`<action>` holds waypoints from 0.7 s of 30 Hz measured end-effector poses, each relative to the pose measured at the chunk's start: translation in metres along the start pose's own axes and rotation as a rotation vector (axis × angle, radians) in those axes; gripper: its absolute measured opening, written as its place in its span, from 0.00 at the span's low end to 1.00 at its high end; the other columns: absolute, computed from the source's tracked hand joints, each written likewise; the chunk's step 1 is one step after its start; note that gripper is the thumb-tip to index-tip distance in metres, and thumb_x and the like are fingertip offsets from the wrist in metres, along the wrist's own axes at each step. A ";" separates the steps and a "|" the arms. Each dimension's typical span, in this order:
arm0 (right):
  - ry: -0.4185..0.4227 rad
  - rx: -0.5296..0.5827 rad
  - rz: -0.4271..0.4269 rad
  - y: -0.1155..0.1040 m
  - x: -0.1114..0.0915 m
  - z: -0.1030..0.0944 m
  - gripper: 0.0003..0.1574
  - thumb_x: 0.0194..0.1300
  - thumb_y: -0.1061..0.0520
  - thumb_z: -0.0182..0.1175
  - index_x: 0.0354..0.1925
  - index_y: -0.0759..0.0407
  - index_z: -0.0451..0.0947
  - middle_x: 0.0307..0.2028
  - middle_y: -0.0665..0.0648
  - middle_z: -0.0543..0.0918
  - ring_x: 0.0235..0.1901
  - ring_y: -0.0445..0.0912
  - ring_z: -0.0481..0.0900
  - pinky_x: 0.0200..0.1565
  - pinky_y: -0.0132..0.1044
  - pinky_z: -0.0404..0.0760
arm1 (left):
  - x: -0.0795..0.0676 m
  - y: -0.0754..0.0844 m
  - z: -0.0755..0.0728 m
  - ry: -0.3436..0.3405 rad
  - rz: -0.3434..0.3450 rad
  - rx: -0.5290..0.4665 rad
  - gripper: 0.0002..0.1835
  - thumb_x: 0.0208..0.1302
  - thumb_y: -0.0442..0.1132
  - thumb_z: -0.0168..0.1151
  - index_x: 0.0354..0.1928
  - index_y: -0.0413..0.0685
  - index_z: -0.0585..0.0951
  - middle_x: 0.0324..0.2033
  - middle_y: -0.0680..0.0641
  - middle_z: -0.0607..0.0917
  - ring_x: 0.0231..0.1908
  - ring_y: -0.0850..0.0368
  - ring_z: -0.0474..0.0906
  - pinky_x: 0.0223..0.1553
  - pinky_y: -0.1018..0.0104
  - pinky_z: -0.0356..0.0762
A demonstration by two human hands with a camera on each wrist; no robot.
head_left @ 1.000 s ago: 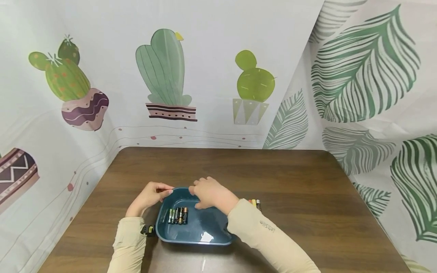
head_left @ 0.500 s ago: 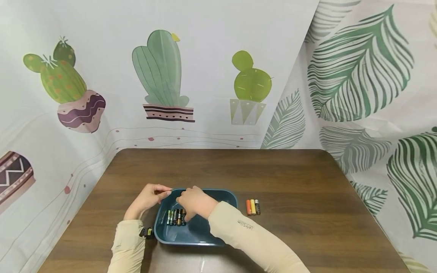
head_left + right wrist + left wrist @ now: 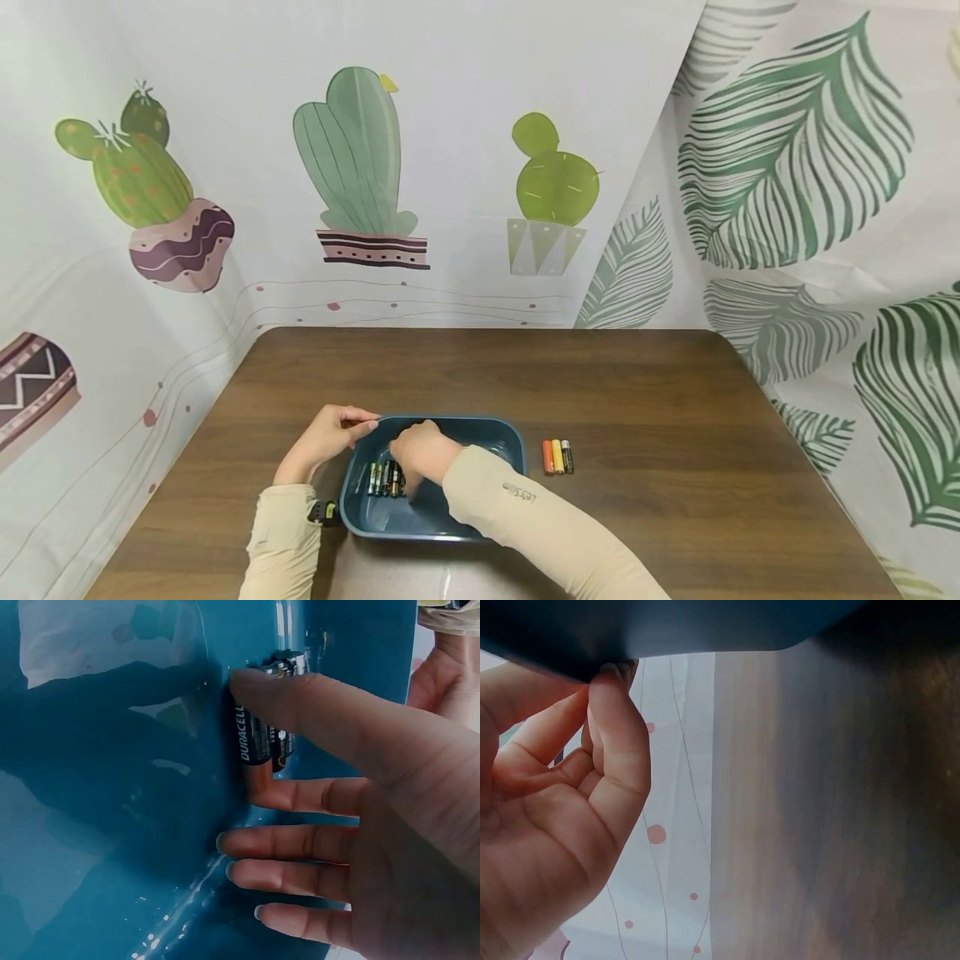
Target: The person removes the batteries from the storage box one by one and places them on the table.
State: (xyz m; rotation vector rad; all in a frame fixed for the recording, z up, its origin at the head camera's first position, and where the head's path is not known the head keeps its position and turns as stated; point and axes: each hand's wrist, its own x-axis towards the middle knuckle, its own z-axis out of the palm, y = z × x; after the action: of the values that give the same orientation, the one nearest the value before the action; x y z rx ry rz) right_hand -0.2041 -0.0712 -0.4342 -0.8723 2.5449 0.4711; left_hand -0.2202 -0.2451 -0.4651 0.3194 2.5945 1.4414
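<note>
A dark blue rectangular tray [image 3: 487,432] sits on the table. My left hand [image 3: 322,442] pinches its rim at the far left corner, thumb beneath the edge in the left wrist view. Inside the tray, a row of several AA-size batteries [image 3: 380,478] lies side by side toward the left. My right hand [image 3: 426,452] reaches in at the right end of that row. In the right wrist view, its thumb and index finger pinch the two ends of a black Duracell battery [image 3: 253,742] with a copper end. The other fingers extend loosely near the tray wall.
Right of the tray, three batteries lie together on the brown wooden table [image 3: 645,400]: an orange one [image 3: 548,457], a yellow one [image 3: 557,457] and a black one [image 3: 567,457]. A cloth backdrop [image 3: 465,167] with cactus and leaf prints stands behind.
My right hand has moved left and down inside the tray to the right-end battery, uncovering the three batteries on the table. My left hand keeps its place on the rim.
</note>
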 end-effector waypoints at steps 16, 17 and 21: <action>0.087 0.041 -0.078 0.002 -0.001 0.006 0.35 0.49 0.35 0.71 0.53 0.46 0.78 0.44 0.44 0.82 0.45 0.41 0.79 0.48 0.36 0.76 | 0.000 0.001 0.001 0.003 -0.014 -0.002 0.10 0.65 0.33 0.61 0.45 0.34 0.84 0.34 0.43 0.83 0.21 0.56 0.70 0.26 0.57 0.77; 0.091 0.036 -0.082 0.002 -0.001 0.006 0.34 0.49 0.35 0.71 0.52 0.46 0.78 0.44 0.44 0.82 0.44 0.41 0.79 0.48 0.36 0.76 | -0.001 0.002 0.001 0.005 -0.011 -0.004 0.10 0.65 0.33 0.61 0.45 0.34 0.84 0.34 0.43 0.83 0.21 0.56 0.70 0.26 0.57 0.76; 0.096 0.018 -0.086 0.004 -0.001 0.006 0.33 0.49 0.36 0.72 0.52 0.45 0.79 0.43 0.44 0.82 0.44 0.41 0.79 0.48 0.36 0.75 | -0.002 0.003 0.001 0.003 0.005 -0.011 0.11 0.65 0.33 0.62 0.45 0.32 0.84 0.34 0.42 0.83 0.22 0.56 0.71 0.25 0.58 0.76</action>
State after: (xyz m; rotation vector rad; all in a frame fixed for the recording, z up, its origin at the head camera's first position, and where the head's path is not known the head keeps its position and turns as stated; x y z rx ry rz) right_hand -0.2043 -0.0655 -0.4383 -1.0157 2.5810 0.3874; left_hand -0.2179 -0.2431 -0.4627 0.3225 2.5896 1.4584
